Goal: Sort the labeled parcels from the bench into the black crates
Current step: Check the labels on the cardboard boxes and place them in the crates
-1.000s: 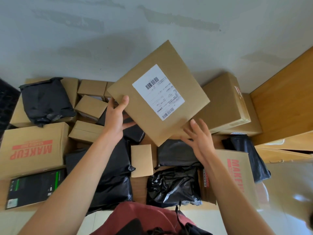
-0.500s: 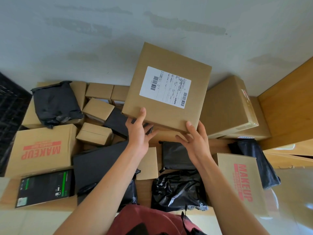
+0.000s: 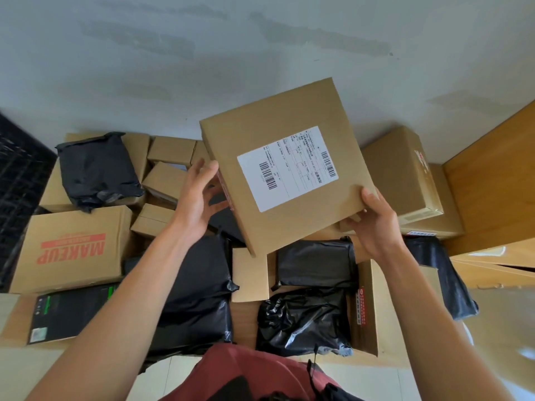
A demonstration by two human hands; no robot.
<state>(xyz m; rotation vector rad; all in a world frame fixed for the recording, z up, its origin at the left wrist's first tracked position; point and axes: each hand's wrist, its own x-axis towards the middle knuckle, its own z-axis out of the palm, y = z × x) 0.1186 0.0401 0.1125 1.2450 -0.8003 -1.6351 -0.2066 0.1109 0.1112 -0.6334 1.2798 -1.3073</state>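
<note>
You've turned the box (image 3: 285, 166) again, so its label (image 3: 288, 168) now reads sideways; it's lifted over the worktop's parcels at 12 o'clock. Right hand (image 3: 373, 224) grasps its corner, left hand (image 3: 199, 195) steadies the edge, fingers released. Crate (image 3: 20, 180) waits at 9 o'clock

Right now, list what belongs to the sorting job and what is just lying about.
Job: labeled box, gripped by right hand, left hand at its edge; black crate; bagged parcels; MAKEUP box.

Lying about: wooden furniture; red garment.
</note>
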